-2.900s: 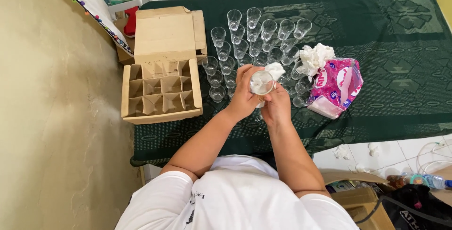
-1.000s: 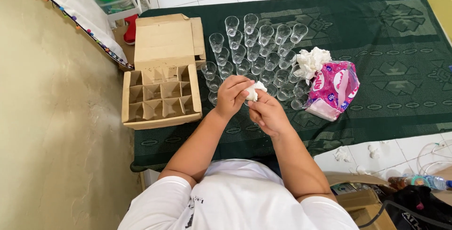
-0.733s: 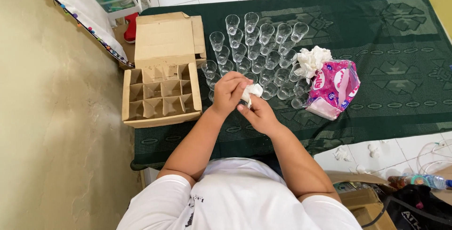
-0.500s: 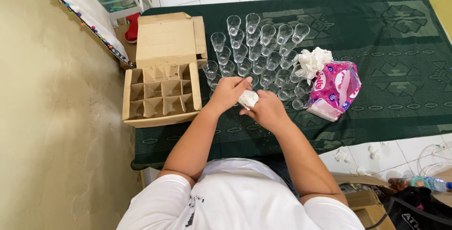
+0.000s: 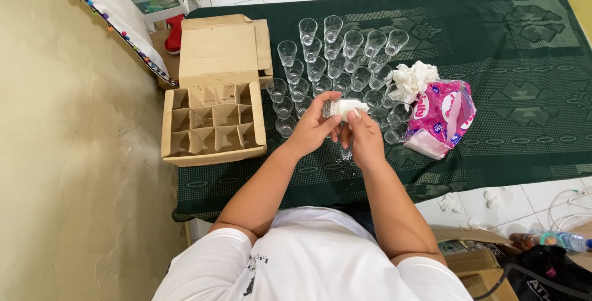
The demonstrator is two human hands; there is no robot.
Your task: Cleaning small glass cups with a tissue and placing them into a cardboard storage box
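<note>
Now the glass [image 5: 338,108] lies on its side between the two hands, raised just above the green cloth, where half a second ago it was hidden under a balled tissue pressed between the palms. The left hand [image 5: 313,130] is curled around the base end of the glass, fingers closed on it, and the right hand [image 5: 364,138] pinches the white tissue [image 5: 349,105] with thumb and fingertips closed, the wad stuffed into or against the open mouth of the glass. Compared with a second ago, the hands have lifted a little and turned the glass from hidden to sideways, so the wiping has moved from the outside to the inside of the rim, as far as can be judged. Just beyond the hands, the cluster of clear glasses [image 5: 336,61] stands upright in rows on the counter's green patterned cloth [image 5: 512,61], unchanged. To the right of them a pink tissue pack [image 5: 441,116] lies open with a heap of crumpled white tissues [image 5: 412,79] against it. To the left sits the cardboard box [image 5: 213,122] with its divider cells showing no glasses, flaps folded back, in the same place as before.
</note>
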